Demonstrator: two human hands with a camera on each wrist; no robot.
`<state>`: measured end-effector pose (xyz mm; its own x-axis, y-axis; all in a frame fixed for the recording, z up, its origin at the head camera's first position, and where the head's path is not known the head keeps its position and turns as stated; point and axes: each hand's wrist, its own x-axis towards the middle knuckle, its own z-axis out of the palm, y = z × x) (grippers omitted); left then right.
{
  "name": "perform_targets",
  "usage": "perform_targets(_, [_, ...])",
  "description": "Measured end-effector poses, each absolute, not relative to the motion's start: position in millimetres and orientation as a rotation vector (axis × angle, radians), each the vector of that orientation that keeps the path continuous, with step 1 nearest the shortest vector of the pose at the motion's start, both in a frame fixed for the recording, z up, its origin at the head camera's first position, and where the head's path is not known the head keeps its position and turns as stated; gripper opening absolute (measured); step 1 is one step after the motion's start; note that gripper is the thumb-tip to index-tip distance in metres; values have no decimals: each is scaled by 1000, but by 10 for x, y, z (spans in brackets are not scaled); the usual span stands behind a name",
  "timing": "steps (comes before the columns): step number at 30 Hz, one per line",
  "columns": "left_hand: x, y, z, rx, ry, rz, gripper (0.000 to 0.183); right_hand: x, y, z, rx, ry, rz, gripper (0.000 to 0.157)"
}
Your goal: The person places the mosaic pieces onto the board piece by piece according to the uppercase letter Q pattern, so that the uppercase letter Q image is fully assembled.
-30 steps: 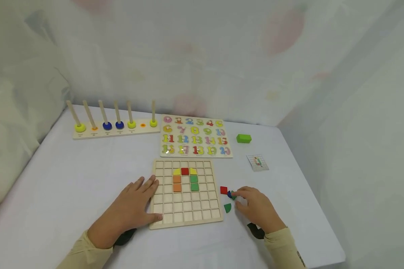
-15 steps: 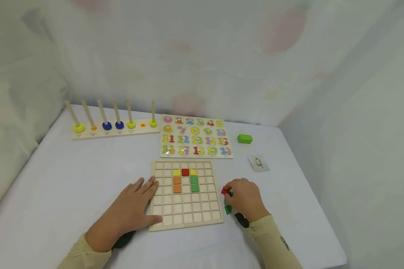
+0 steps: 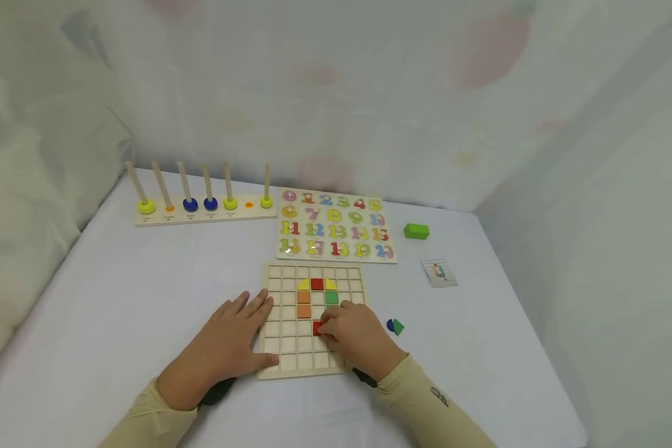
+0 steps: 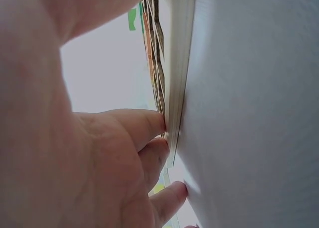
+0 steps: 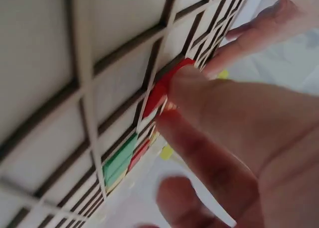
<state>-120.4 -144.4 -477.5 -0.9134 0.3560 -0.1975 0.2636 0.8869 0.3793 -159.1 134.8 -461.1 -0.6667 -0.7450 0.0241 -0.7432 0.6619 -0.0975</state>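
A wooden grid board (image 3: 288,361) lies before me, bearing an arch of a red square (image 3: 317,284), yellow quarter-round tiles (image 3: 303,284), orange squares (image 3: 303,303) and green squares (image 3: 331,297). My left hand (image 3: 218,348) rests at its left edge, fingers spread and the thumb over the lower corner; in the left wrist view, fingertips touch the board's side (image 4: 179,63). My right hand (image 3: 364,342) pinches another red square tile (image 5: 155,99) between thumb and finger, right at a grid cell below the arch's opening. This hand covers the board's lower right part.
To the right lie a blue rounded tile (image 3: 391,325) and a green quarter-round tile (image 3: 399,327). A picture card (image 3: 439,272) and a green block (image 3: 416,231) sit farther back. Behind the board are a number puzzle (image 3: 336,224) and a peg stand with rings (image 3: 201,214).
My right hand has gripped the loose red square and carried it left onto the board. The lower green quarter-round no longer shows beside the board. My left hand stays at the board's edge.
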Motion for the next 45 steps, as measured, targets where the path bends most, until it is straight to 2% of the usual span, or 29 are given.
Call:
perform_targets(5, [-1205,-1459,-4776,461,2789,485,115,-1532,1441,-4648,-1283,2854,-85,25])
perform_targets(9, [-1210,-1465,-4786,460,2785,498,116,-1523,1550,-4639,-1235,2830,-209,34])
perform_targets(12, [-1217,-1456,-4798,461,2771,517,116,-1538,1763,-4596,-1039,2896,-305,40])
perform_targets(18, [-1226,-1430,-4786,473,2773,519,117,-1572,2367,-4583,-540,3054,-300,39])
perform_targets(21, [-1230,-1427,-4770,477,2779,510,117,-1553,2549,-4606,-406,3017,-321,39])
perform_targets(30, [-1247,-1419,-4775,476,2775,507,117,-1538,2579,-4722,-426,2980,-378,32])
perform_targets(35, [-1223,-1428,-4792,468,2776,507,118,-1575,2546,-4726,-373,3017,-309,22])
perform_targets(40, [-1205,-1448,-4794,478,2782,529,118,-1592,2557,-4723,-304,3036,-238,30])
perform_targets(45, [-1217,-1451,-4807,489,2784,548,116,-1583,2580,-4739,-347,2977,-347,31])
